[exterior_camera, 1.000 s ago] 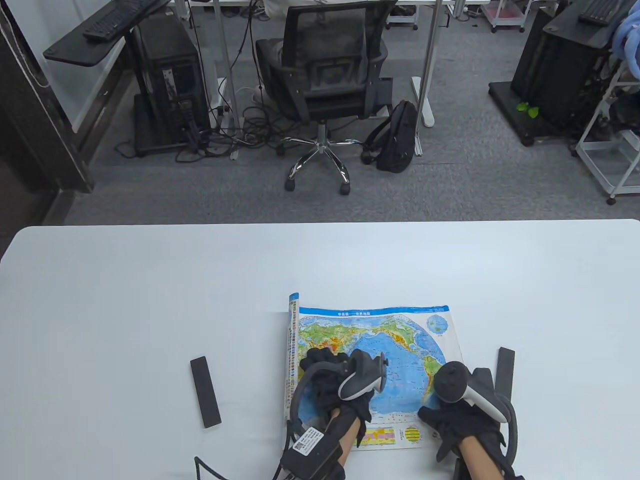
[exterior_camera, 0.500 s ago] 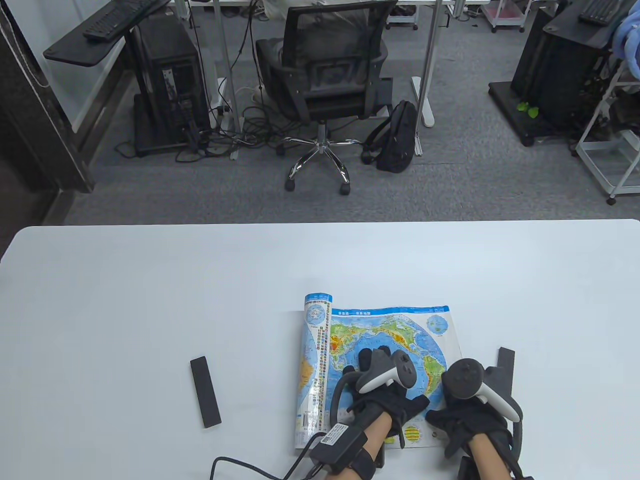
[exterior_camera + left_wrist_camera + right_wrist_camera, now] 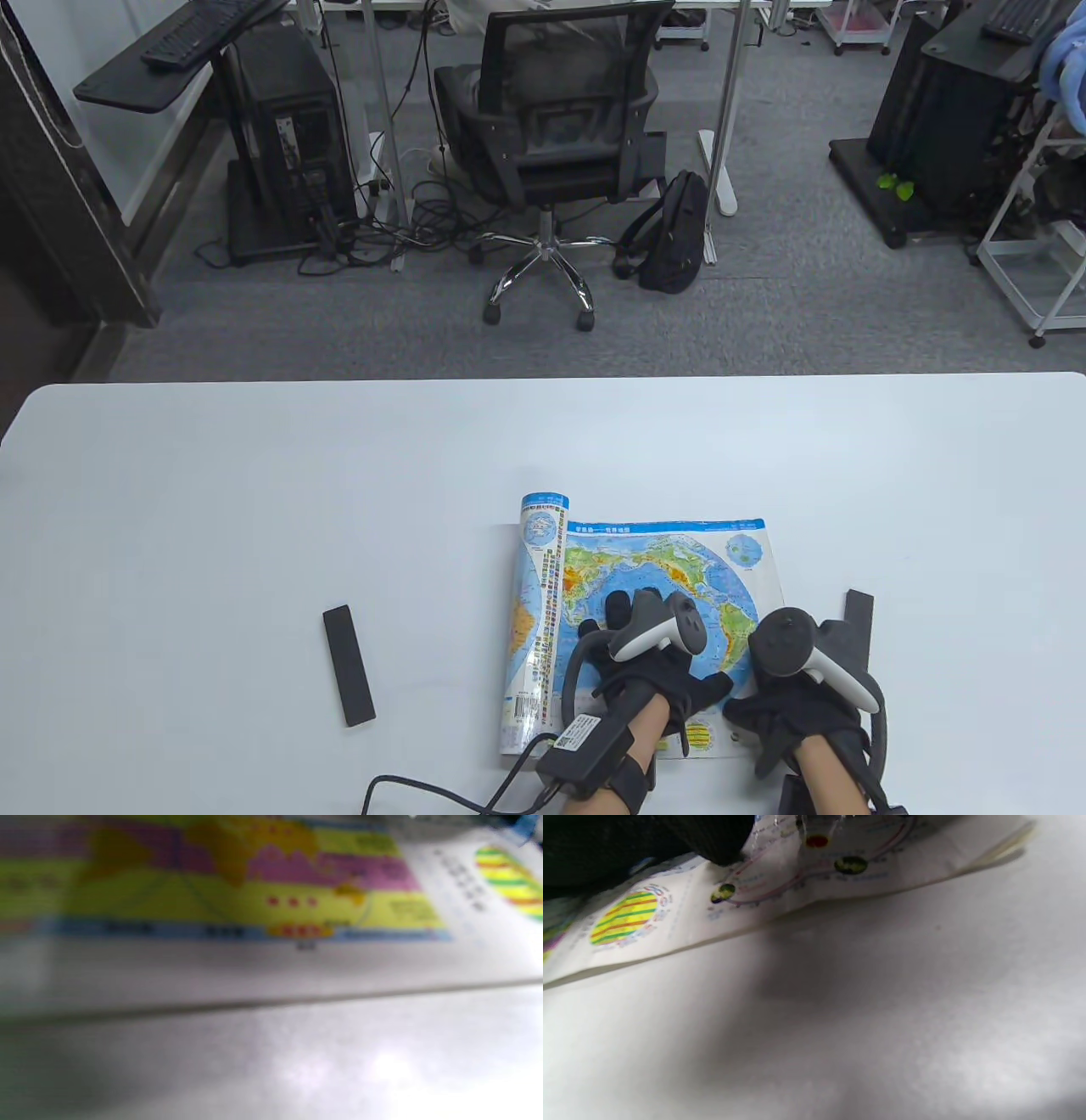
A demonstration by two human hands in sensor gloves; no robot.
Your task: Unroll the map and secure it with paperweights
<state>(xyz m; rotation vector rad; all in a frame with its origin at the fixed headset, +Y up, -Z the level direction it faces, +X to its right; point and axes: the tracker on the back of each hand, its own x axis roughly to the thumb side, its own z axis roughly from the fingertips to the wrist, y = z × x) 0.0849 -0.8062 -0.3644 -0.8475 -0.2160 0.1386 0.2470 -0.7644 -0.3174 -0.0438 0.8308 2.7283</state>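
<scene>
— Office floor and a chair (image 3: pixel 551 144) lie beyond; the white table (image 3: pixel 254 509) carries the map (image 3: pixel 670 569) near its front edge, half open.

— What changed?

— A second ago the roll (image 3: pixel 536 620) sat further left; it has curled back rightward, so ground is lost.

— And the hands?

— Left hand (image 3: pixel 653 671) and right hand (image 3: pixel 797 705) rest flat on the sheet; finger spread I cannot tell. Both weights, left (image 3: pixel 348 665) and right (image 3: pixel 859 620), lie untouched.

On the white table (image 3: pixel 254 475) a world map (image 3: pixel 679 564) lies partly unrolled, its left side curled over, with the left hand (image 3: pixel 653 671) resting on it, the right hand (image 3: pixel 797 705) at its right corner, and black paperweights lying left (image 3: pixel 348 666) and right (image 3: pixel 859 620).
</scene>
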